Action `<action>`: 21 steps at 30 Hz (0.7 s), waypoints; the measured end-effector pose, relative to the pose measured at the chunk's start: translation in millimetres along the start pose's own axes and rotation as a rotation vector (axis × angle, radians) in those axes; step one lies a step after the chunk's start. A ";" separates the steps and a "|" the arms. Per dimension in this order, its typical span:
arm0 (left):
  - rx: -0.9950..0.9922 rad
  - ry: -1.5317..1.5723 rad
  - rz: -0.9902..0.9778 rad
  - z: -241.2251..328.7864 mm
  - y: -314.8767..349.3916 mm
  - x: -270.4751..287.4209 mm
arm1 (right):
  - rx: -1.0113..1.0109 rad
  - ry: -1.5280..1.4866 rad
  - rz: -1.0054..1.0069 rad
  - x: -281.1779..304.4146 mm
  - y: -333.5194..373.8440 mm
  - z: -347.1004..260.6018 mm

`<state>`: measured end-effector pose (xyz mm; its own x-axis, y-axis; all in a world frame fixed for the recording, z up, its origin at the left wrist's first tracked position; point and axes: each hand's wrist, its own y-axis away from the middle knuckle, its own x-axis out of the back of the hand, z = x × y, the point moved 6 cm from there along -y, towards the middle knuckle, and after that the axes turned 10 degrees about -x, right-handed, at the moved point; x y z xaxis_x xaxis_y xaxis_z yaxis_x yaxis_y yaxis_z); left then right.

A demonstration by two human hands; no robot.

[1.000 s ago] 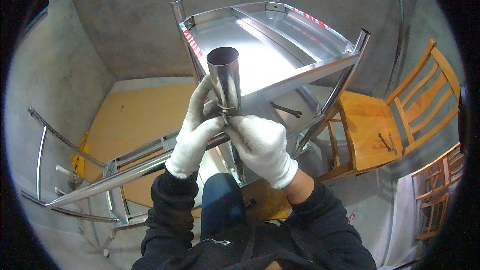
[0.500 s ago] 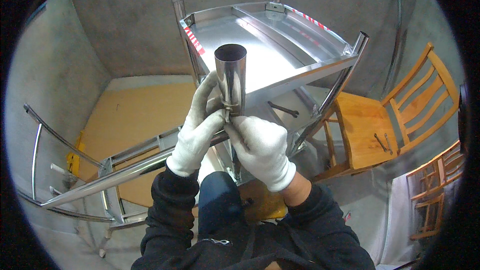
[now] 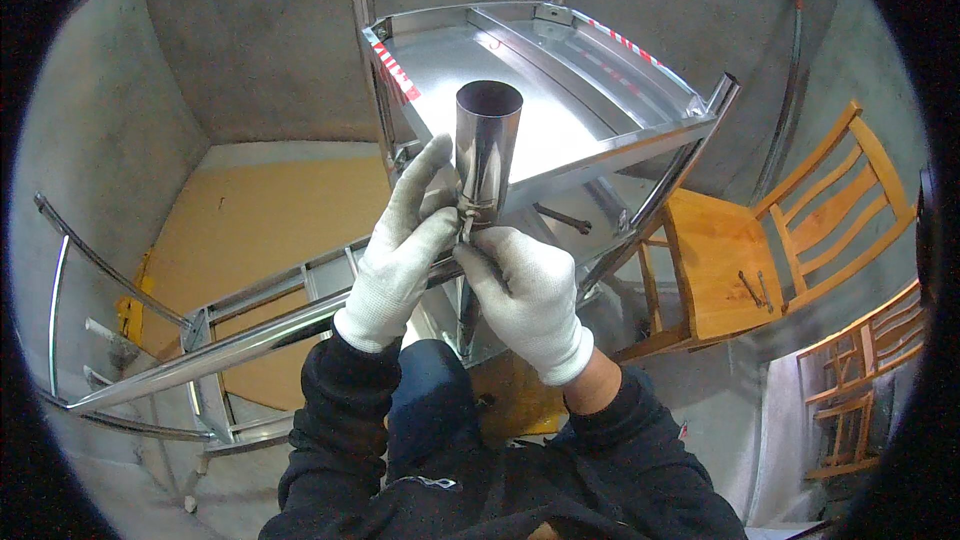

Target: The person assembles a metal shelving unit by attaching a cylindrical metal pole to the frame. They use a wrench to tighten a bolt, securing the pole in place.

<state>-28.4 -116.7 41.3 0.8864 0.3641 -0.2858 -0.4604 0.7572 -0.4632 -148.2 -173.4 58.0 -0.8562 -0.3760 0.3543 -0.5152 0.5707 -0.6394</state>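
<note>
- The shiny metal post (image 3: 487,150) stands at 12 o'clock from the middle. It is round, smooth and hollow, open on top.
- Your left hand (image 3: 395,260), at 8 o'clock from the post, is narrow. It pinches a small metal piece (image 3: 467,224) low on the post, with one finger pointing up.
- Your right hand (image 3: 530,290), at 5 o'clock from the post, is curled and near the same piece. I cannot tell if it grips anything.
- You wear soft, white, knitted gloves (image 3: 372,318).
- At 1 o'clock is a metal frame (image 3: 600,158) with a flat, gleaming sheet.
- A dark wrench (image 3: 566,219) lies near 3 o'clock.
- Farther out at 3 o'clock, two small wrenches (image 3: 748,289) lie on a smooth wooden chair (image 3: 705,250).
- A long, round rail (image 3: 255,336) runs toward 8 o'clock.
- You have rough grey walls (image 3: 260,50) at 11 o'clock and a grey floor (image 3: 690,395) at 4 o'clock.
</note>
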 end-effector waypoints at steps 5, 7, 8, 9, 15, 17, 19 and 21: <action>0.009 0.041 -0.027 -1.6 0.4 0.1 | -0.004 0.010 0.002 -1.5 1.6 0.6; -0.005 0.020 -0.016 -1.5 0.3 0.6 | -0.031 -0.063 -0.002 -1.1 2.5 2.5; -0.012 0.009 -0.009 -1.3 0.3 1.1 | -0.037 -0.068 -0.005 -2.0 2.3 3.3; -0.015 0.004 -0.014 -1.0 0.4 0.7 | -0.045 -0.070 -0.007 -2.5 2.6 4.4; -0.023 0.020 -0.033 -1.8 1.6 -0.4 | 0.099 0.070 -0.037 -0.8 1.5 3.4; -0.026 0.003 -0.039 -0.7 1.8 -0.7 | 0.086 0.047 -0.030 -0.8 1.5 4.2; -0.031 0.025 -0.033 -2.6 1.7 0.9 | 0.018 -0.025 -0.020 -1.9 0.8 4.5; -0.052 0.026 -0.029 -2.2 1.0 0.9 | -0.018 -0.069 -0.019 -0.1 1.0 3.9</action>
<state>-28.2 -116.8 38.7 0.8981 0.3276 -0.2933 -0.4371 0.7380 -0.5140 -148.5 -175.6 54.6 -0.8419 -0.4358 0.3183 -0.5326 0.5758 -0.6203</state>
